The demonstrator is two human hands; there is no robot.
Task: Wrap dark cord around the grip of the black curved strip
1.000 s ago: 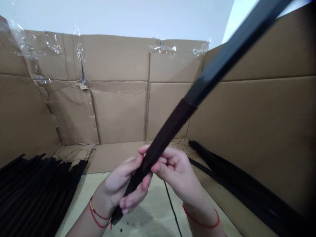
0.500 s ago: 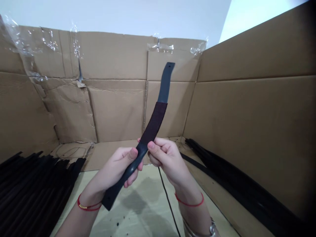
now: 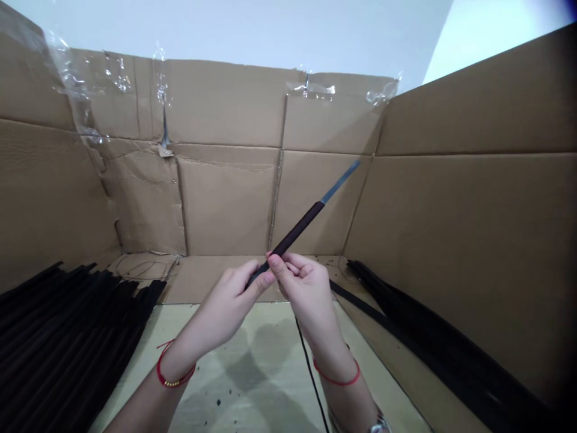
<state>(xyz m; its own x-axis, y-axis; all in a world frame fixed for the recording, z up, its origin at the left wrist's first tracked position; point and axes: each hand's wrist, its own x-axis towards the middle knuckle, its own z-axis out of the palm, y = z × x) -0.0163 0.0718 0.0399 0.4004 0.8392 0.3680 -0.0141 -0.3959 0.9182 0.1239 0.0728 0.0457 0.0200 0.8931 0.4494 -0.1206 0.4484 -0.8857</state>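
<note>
Slippage of the black strip, pinched near its end by the left hand and right hand, could be caused by too light a grip

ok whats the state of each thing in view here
left hand, gripping the strip's lower end
right hand, fingers pinching the strip next to the left hand
dark strip, held tilted up, far end bare
dark sleeve, covering the strip's middle
left pile of black strips, stacked loosely
right bundle of black strips, lying along the cardboard
cardboard walls, standing, joined with clear tape
black cable, lying on the pale board
</note>
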